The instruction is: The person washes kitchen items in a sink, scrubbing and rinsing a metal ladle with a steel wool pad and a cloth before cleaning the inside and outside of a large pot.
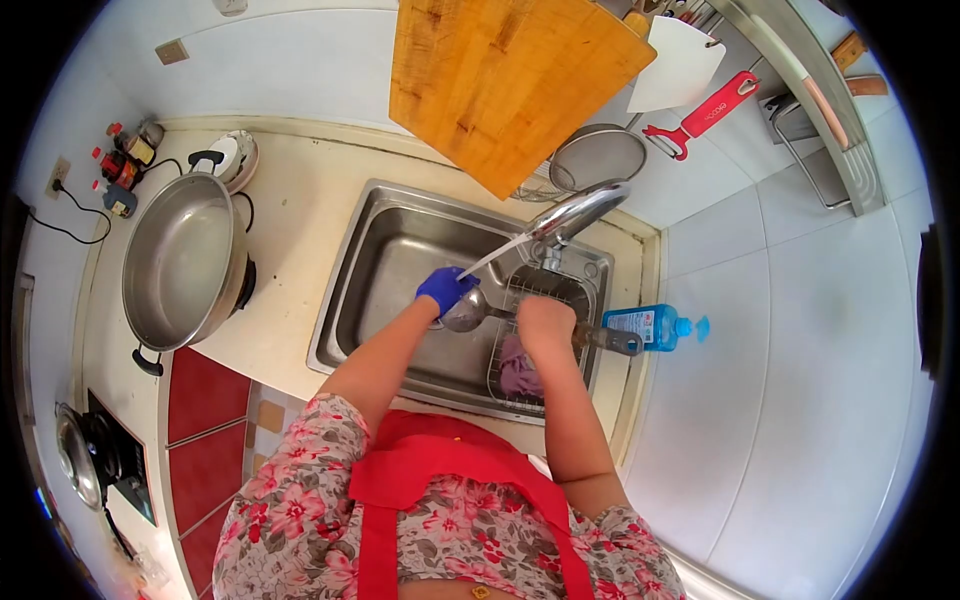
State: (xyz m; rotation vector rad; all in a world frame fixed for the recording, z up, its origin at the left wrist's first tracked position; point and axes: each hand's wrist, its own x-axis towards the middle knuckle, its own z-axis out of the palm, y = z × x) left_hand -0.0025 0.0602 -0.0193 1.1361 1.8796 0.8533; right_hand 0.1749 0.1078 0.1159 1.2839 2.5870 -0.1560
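Our right hand (546,326) is clenched around the handle of a long steel ladle (463,313) with a round bowl and a grey handle end. The ladle lies across the sink, its bowl to the left and its handle reaching over the right rim. At the bowl is our left hand (438,296), its fingers hidden by a deep-blue covering (456,283); we cannot tell whether that is a cloth or a glove, nor how tightly the fingers close.

We judge the ladle stiff, fairly light and hard to break, but its wet metal is likely slippery. The grey handle end looks like the surer place to take hold, with the bowl steadied from its rim.

A thin stream of water (490,259) falls by the left hand from a curved chrome tap (578,212) at the far right. Around all this sits the rectangular stainless-steel sink (385,262), with a wire rack (548,289) in its right part and a crumpled purple cloth (519,372) at the rack's near end. Just right of the sink we see a clear-blue plastic bottle (650,325); well to the left, a wide two-handled steel pan (182,262); on the far side, a wooden cutting board (500,80).
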